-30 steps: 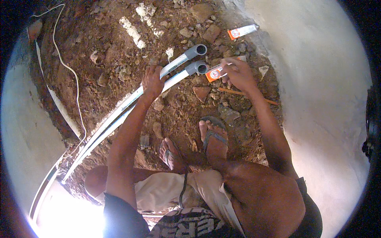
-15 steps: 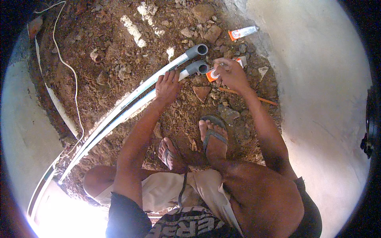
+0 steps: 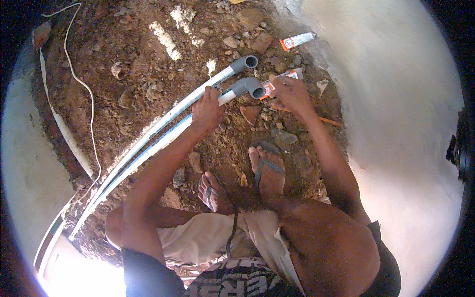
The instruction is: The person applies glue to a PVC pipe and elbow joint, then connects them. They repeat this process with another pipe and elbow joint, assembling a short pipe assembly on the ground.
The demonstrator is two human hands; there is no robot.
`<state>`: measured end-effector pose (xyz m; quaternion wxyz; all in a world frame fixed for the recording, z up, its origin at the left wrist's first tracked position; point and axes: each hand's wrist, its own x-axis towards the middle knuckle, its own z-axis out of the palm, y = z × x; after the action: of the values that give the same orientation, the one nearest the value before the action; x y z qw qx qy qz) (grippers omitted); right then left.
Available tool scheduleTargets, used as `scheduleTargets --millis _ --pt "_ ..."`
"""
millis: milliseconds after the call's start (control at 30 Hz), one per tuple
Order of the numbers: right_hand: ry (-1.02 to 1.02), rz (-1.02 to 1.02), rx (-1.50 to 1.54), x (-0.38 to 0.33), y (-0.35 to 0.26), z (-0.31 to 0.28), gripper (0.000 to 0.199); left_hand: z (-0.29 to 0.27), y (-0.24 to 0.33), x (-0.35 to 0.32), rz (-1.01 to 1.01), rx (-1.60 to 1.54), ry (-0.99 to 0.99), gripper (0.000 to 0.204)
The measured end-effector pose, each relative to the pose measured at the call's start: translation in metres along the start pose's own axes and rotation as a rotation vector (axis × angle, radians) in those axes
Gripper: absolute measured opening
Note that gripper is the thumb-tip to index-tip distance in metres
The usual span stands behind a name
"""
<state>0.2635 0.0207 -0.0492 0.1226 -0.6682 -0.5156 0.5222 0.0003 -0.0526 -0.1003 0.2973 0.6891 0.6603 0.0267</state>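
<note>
Head view, left hand: the left hand (image 3: pixel 207 111) is clenched around the lower white pipe (image 3: pixel 163 141), just behind its grey elbow fitting (image 3: pixel 249 87). A second ago it rested further down the pipes with fingers spread; it has since moved toward the fitting and closed.
Head view, right hand: the right hand (image 3: pixel 292 95) grasps an orange-and-white glue tube (image 3: pixel 282 79), its end just beside the elbow's open mouth. Earlier the tube lay lower, apart from the fitting.
Pipe location: on rubble-strewn earth, alongside the upper pipe (image 3: pixel 198 96), which carries its own grey elbow (image 3: pixel 244 63).
Meaning: judged, the pipe is now steadied and the glue presented to the joint.
Surroundings: a second tube (image 3: pixel 297 40) lies on the pale floor's edge; sandalled feet (image 3: pixel 267 168) stand below.
</note>
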Motion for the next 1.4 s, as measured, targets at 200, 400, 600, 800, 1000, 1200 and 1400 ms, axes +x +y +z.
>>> scheduleTargets --millis 200,400,600,800,1000,1200,1400 --pt "-0.272 0.311 0.24 -0.021 -0.054 0.018 0.059 -0.033 0.011 -0.029 0.118 -0.098 -0.078 0.041" --pt "-0.353 0.418 0.096 -0.02 -0.08 0.019 0.054 -0.035 0.034 -0.043 0.06 0.013 0.034 0.043" --pt "-0.28 0.372 0.095 -0.032 -0.089 0.026 0.051 -0.049 0.029 -0.049 0.038 -0.113 -0.059 0.049" --pt "-0.16 0.104 -0.334 -0.013 -0.037 0.004 0.052 -0.053 0.055 -0.055 0.108 -0.148 -0.122 0.029" --pt "-0.284 0.096 -0.281 -0.03 -0.082 0.028 0.065 -0.053 0.042 -0.067 0.094 -0.158 0.006 0.027" --pt "-0.339 0.118 -0.209 -0.038 -0.105 0.026 0.075 -0.052 0.041 -0.06 0.068 -0.09 -0.006 0.03" --pt "-0.32 0.001 0.077 -0.03 -0.078 0.02 0.07 -0.054 0.031 -0.052 0.115 -0.175 -0.189 0.044"
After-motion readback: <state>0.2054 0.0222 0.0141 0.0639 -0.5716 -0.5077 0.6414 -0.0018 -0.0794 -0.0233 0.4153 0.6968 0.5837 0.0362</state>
